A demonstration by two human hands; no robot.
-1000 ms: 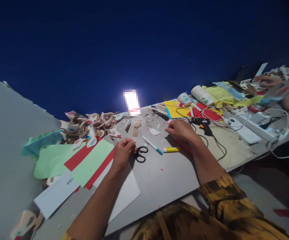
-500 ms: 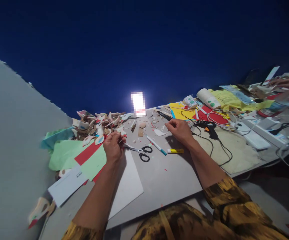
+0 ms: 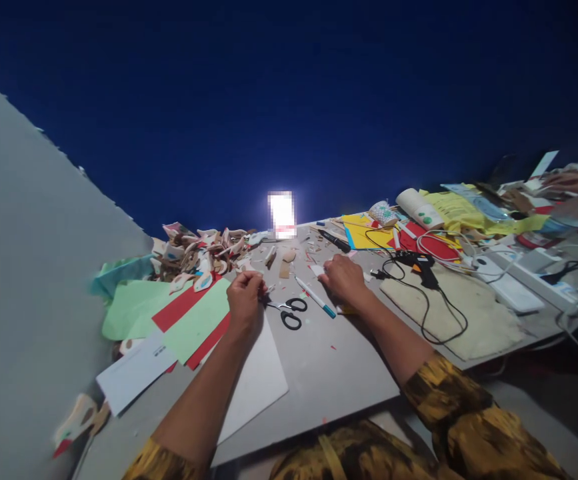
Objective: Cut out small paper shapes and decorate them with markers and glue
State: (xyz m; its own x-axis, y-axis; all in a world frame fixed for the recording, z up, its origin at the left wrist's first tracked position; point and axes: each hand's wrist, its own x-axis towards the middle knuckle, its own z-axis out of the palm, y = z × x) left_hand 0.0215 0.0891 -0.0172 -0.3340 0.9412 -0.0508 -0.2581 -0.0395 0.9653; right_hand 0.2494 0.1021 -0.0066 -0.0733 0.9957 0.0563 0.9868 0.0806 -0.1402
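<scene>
My left hand point(image 3: 246, 300) is closed in a pinch above a white sheet point(image 3: 256, 380). Whatever lies between its fingertips is too small to make out. Just right of it rest black-handled scissors point(image 3: 291, 313), their blades partly hidden by the hand. My right hand point(image 3: 343, 279) is lowered to the table, its bent fingers together at the edge of a white scrap point(image 3: 317, 270) and partly covering it. A white marker with a teal cap point(image 3: 316, 297) lies between the hands. Under my right wrist, a yellow tube point(image 3: 346, 310) is mostly hidden.
Painted bird-like cutouts point(image 3: 203, 250) are heaped at the back left, near green paper point(image 3: 136, 310) and red paper point(image 3: 176, 307). To the right are a glue gun point(image 3: 421, 267) with a looping cord, a cream cloth point(image 3: 461, 313) and a power strip point(image 3: 533, 273). Another person's hand point(image 3: 573, 181) shows far right.
My right hand has come down and left onto the white scrap, its forearm now covering most of the yellow tube. The left hand, still pinched, has shifted slightly right as the view moved.
</scene>
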